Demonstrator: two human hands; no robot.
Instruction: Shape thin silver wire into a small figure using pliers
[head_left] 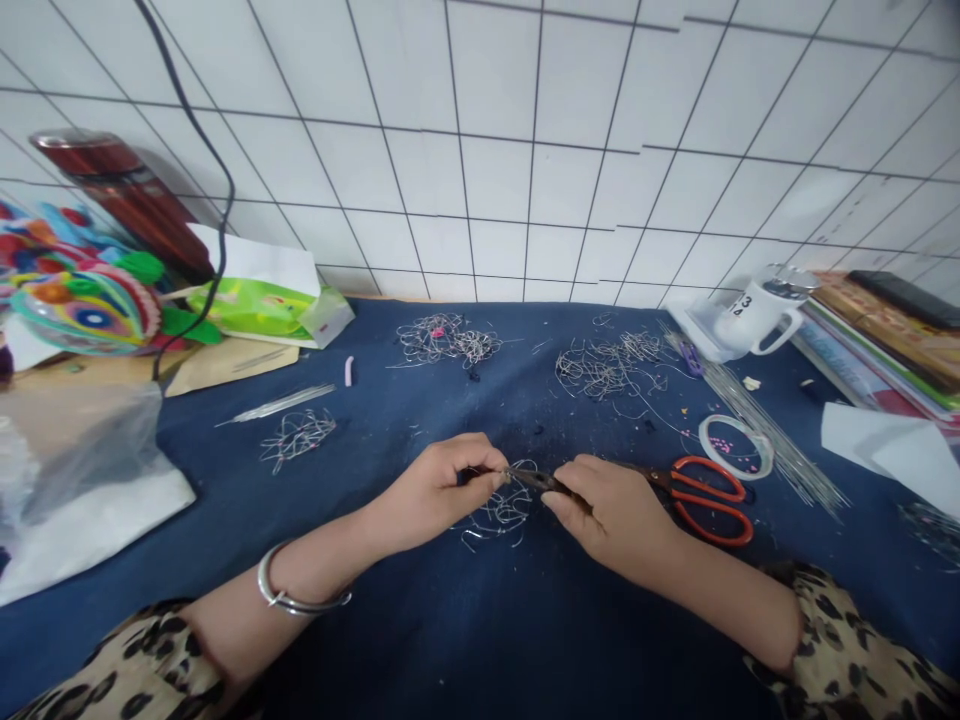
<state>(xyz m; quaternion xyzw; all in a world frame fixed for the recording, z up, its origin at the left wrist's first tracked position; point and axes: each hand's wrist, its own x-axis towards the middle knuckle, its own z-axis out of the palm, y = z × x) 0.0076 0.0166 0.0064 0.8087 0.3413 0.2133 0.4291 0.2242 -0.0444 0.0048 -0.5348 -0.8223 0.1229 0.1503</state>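
Gripping a pair of dark pliers (537,481), the right hand (615,512) is wrapping its fingers around the handles and is pointing the tip leftward at the left hand (439,492). The left hand is pinching a small piece (505,477) between thumb and forefinger, right at the tip of the pliers; its details are being hidden by the fingers. A loose tangle of silvery wires (504,515) is lying on the dark blue cloth (427,630), just below both hands. Red-handled scissors (673,487) are resting just beside the right hand, which is partly covering them. Farther right, a whitish ring (764,456) is encircling pink beads (721,445), near a bundle of straight wires (787,448)
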